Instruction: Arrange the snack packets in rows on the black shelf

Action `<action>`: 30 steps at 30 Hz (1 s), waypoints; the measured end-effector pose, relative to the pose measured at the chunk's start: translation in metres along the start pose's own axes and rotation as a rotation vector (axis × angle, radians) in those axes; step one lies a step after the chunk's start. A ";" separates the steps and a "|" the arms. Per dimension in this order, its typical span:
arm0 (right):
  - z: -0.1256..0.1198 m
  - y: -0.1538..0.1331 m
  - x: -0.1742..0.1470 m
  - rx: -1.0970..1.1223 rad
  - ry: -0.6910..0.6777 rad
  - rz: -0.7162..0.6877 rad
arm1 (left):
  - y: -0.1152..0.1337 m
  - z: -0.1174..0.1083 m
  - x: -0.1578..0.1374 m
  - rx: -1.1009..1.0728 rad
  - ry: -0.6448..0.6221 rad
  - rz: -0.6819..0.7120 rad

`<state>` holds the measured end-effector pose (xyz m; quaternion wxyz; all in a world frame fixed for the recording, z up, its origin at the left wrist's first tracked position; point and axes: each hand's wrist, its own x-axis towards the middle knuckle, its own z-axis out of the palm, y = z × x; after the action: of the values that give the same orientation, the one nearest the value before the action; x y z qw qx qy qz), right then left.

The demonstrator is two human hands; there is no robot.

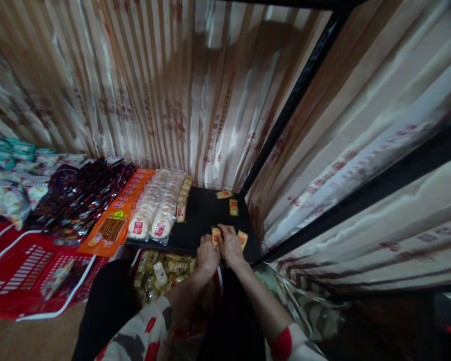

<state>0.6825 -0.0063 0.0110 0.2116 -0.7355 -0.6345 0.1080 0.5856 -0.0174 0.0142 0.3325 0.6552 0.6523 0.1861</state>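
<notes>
At the front of the black shelf (pixel 201 213), my left hand (pixel 208 254) and my right hand (pixel 231 246) are close together. Between them is a small yellow wrapped snack packet (pixel 215 234), with the fingers of both hands curled onto it. A second yellow packet (pixel 243 238) lies just right of my right hand, partly covered by it. Farther back on the shelf are two more, a packet (pixel 233 207) and a packet (pixel 224 194) near the post. Below the hands, a basket of similar packets (pixel 160 273) sits between my legs, partly hidden by my left forearm.
Left on the shelf, a row of yellow packets (pixel 182 203) adjoins rows of round white wrapped snacks (pixel 160 203), orange bags (pixel 115 215) and dark packets (pixel 86 188). A red shopping basket (pixel 26 265) stands front left. Black posts (pixel 296 100) and pleated curtains (pixel 154 90) border the shelf.
</notes>
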 end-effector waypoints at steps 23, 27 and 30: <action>0.069 -0.092 0.067 0.993 0.037 0.193 | -0.065 -0.052 0.024 -0.282 0.310 0.071; 0.086 -0.094 0.071 0.894 0.071 0.156 | -0.069 -0.049 0.019 -0.200 0.283 0.152; 0.093 -0.096 0.071 0.838 0.081 0.117 | -0.076 -0.047 0.023 -0.174 0.235 0.178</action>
<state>0.5702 0.0898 -0.0207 0.5108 -0.6244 -0.4838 0.3394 0.4998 0.0091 -0.0082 0.2915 0.6527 0.6077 0.3460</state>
